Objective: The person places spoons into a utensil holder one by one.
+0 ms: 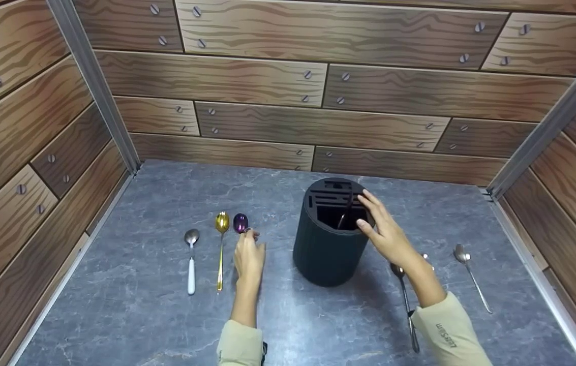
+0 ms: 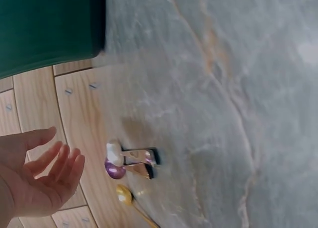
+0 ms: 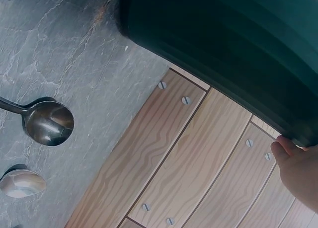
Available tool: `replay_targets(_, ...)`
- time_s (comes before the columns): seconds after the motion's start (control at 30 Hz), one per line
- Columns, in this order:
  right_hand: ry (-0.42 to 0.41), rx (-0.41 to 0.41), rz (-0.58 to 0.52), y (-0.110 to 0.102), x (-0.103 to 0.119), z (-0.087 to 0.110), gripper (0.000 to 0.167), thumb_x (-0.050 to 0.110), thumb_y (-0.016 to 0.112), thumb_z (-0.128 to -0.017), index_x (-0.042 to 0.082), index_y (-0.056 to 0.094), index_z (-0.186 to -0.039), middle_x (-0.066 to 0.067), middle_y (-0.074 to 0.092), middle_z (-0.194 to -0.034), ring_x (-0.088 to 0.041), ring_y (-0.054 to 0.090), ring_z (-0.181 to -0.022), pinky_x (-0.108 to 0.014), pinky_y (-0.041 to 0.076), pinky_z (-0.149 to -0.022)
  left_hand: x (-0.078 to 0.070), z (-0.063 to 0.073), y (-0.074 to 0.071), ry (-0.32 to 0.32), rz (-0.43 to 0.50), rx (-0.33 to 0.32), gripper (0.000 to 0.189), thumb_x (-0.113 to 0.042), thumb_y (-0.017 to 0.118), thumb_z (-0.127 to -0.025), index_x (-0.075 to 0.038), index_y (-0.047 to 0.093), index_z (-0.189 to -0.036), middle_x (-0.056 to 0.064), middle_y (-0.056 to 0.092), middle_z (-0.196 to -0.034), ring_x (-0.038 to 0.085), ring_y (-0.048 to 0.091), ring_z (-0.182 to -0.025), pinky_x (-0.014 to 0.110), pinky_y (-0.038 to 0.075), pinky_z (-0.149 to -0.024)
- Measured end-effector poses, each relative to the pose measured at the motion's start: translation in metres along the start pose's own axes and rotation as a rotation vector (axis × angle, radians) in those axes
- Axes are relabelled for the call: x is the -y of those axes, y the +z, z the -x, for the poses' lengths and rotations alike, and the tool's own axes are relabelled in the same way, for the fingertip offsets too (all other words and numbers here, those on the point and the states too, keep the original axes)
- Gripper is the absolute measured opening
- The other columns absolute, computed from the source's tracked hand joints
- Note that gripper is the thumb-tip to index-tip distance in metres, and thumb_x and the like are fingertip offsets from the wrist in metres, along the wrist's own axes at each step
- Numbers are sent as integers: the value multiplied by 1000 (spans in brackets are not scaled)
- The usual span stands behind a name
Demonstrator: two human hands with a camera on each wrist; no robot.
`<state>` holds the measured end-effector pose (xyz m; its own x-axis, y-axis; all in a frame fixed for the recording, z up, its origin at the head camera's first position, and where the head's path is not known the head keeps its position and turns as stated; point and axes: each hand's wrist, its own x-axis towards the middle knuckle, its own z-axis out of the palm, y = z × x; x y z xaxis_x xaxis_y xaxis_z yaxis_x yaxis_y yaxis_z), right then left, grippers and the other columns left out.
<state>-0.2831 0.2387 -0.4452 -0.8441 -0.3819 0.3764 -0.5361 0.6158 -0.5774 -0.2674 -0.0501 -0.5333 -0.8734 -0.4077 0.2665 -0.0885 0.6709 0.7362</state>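
Sleeve [image 1: 453, 333] | right hand [image 1: 388, 234] spread, touching holder [image 1: 327, 256] | left hand [image 1: 249, 255] loosely curled near purple spoon [image 1: 240, 222]

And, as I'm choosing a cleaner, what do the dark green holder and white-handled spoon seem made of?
Dark green holder: probably plastic, satin finish; smooth wall, soft sheen. White-handled spoon: bowl likely polished metal, from its silvery shine; handle perhaps plastic or ceramic, being plain white.
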Motion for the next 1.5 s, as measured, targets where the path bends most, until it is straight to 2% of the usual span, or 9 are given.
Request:
replay_targets(0.17, 3, -2, 10, 0, -1, 0, 52, 27, 47, -96, 15, 30, -144, 1, 19, -150, -28, 21, -133, -60, 24, -97, 6, -1, 3, -99, -23, -12, 23, -3, 69, -74, -3, 65, -97, 14, 60, -97, 36, 59, -85, 47, 48, -68)
replay_targets(0.27, -2, -8, 14, 0, -2, 0, 52, 27, 48, -95, 14, 32, -143, 0, 20, -149, -29, 22, -132, -59, 24, -97, 9, -1, 5, -143, -45, -5, 22, -2, 67, -75, 1, 63, -96, 17, 59, -96, 37, 58, -86, 49, 48, -68)
replay_targets(0.5, -22, -26, 14, -1, -2, 0, 52, 25, 49, -94, 11, 34, -142, -3, 23, -148, -30, 24, -131, -57, 25, -98, 16, 3, 9, -206, -97, 74, 15, -2, 65, -78, 4, 62, -91, 20, 59, -88, 39, 58, -84, 50, 48, -66)
replay_targets(0.6, -28, -30, 12, -1, -2, -1, 51, 24, 50, -94, 11, 35, -141, -3, 24, -148, -29, 24, -131, -56, 25, -99, 18, 3, 9, -217, -117, 89, 11, 1, 60, -79, 3, 61, -90, 21, 60, -88, 39, 59, -83, 50, 48, -65)
replay_targets(0.77, -27, -32, 7, 0, -2, -1, 51, 24, 50, -94, 11, 35, -141, -3, 24, -148, -28, 24, -131, -56, 25, -99, 21, 4, 10, -212, -161, 73, 8, 5, 57, -78, 3, 61, -85, 21, 61, -84, 39, 60, -80, 49, 49, -62)
replay_targets(1.2, -19, -19, 7, 0, -1, 0, 52, 25, 49, -95, 13, 32, -143, -1, 22, -149, -27, 22, -132, -57, 24, -99, 24, 5, 14, -161, -211, 41, 15, 4, 51, -82, 4, 65, -79, 21, 58, -80, 37, 56, -80, 48, 49, -61)
replay_targets(1.5, -21, -26, 15, 1, -2, -1, 52, 25, 49, -95, 12, 33, -142, -2, 22, -149, -28, 23, -132, -58, 24, -98, 21, 3, 18, -177, -244, 73, 16, 5, 48, -84, 8, 63, -86, 23, 58, -81, 35, 56, -79, 45, 49, -61)
